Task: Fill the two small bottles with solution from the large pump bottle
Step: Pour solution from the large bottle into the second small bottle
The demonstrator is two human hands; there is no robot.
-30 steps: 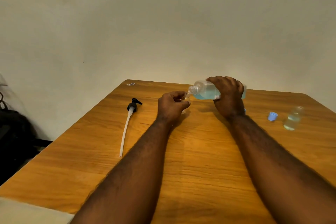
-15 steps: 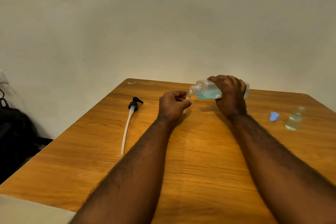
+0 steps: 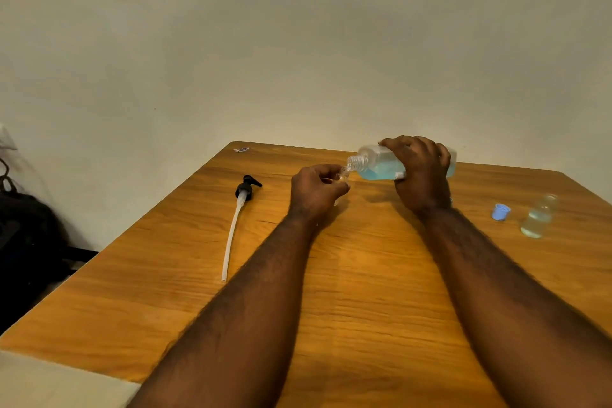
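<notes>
Both forearms enter over the near edge of the bench [image 3: 347, 334] and reach toward its far half.

1. Pump head [image 3: 244, 190]: black, lying on its side toward the left edge of the bench. Its white dip tube [image 3: 230, 238] runs from it back toward the near edge. It lies apart from both hands.
2. Left hand [image 3: 314, 192]: mid-bench, fingers curled. The grip is clamped on the first small bottle [image 3: 343, 173]. The fingers hide most of this clear bottle and only its neck shows plainly. How full it is cannot be told.
3. Second small bottle [image 3: 538, 217]: upright near the right edge, uncapped, with pale liquid in its lower part. No hand touches it.
4. Blue cap [image 3: 500, 211]: on the bench just beside the second small bottle, on its left, not touching it.
5. Right hand [image 3: 422, 172]: toward the far edge, fingers wrapped over the top of the large bottle [image 3: 376, 166]. The grip is clamped on the bottle body.
6. Large bottle: held clear of the bench, almost horizontal, its open threaded neck pointing left and slightly down. Blue solution lies along its lower side. Its mouth meets the neck of the first small bottle. Whether liquid is flowing cannot be told.
7. Small sticker [image 3: 241, 149]: at the far left corner.
</notes>
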